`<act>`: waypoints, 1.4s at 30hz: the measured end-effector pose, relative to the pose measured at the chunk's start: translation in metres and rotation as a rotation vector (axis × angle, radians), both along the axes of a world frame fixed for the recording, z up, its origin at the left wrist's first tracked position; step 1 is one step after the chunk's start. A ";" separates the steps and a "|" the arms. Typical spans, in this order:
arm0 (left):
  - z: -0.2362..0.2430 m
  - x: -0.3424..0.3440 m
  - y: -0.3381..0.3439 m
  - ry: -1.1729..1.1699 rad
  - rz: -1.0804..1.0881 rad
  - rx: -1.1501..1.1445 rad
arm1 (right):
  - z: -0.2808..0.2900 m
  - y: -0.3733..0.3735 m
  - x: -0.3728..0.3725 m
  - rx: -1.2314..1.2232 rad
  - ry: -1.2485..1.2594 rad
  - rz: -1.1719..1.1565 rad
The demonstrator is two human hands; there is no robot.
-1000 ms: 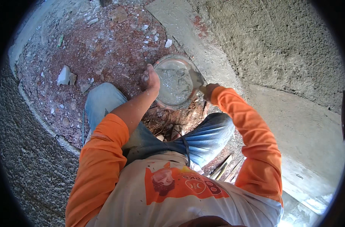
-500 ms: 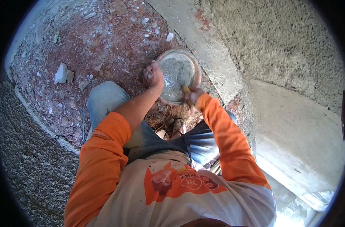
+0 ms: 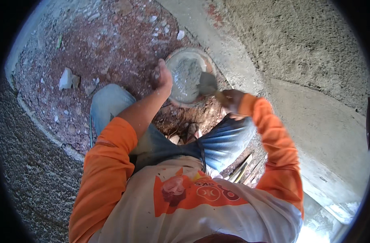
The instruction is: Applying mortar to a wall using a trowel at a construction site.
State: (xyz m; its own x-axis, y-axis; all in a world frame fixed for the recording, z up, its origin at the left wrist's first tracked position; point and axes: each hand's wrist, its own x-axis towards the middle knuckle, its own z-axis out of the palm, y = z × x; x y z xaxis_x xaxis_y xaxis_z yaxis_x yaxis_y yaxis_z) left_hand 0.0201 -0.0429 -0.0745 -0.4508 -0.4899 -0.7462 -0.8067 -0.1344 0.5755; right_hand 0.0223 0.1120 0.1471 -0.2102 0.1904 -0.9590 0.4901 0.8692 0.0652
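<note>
A round bucket point(image 3: 184, 69) of wet grey mortar rests on the reddish dirt between my knees and a concrete ledge. My left hand point(image 3: 162, 76) is closed on the bucket's left rim. My right hand point(image 3: 232, 99), blurred, is closed on the yellowish handle of a trowel point(image 3: 207, 83), whose grey blade is at the right part of the mortar. How deep the blade sits in the mortar I cannot tell.
Broken white rubble point(image 3: 66, 79) lies on the dirt point(image 3: 99, 48) to the left. A concrete ledge point(image 3: 201, 24) and rough plastered wall point(image 3: 290, 40) run along the upper right. Thin strips point(image 3: 243, 168) lie beside my right leg. A dark rough surface point(image 3: 26, 170) borders the lower left.
The trowel and my right hand went left toward my left hand, then back right and slightly up. The bucket and my left hand sit a little higher in the picture than a second ago.
</note>
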 end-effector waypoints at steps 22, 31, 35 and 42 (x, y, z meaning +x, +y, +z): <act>-0.010 0.004 0.004 0.196 0.022 0.012 | -0.145 0.035 0.051 -0.630 -0.385 -1.281; 0.002 0.003 0.001 0.112 -0.035 0.129 | -0.146 0.058 0.061 -1.041 -0.637 -1.959; 0.014 0.003 0.008 0.049 0.030 -0.096 | -0.143 0.084 0.061 -1.274 -0.541 -1.830; 0.029 -0.001 0.010 0.059 -0.047 -0.099 | -0.112 0.111 0.033 -1.432 -0.554 -1.799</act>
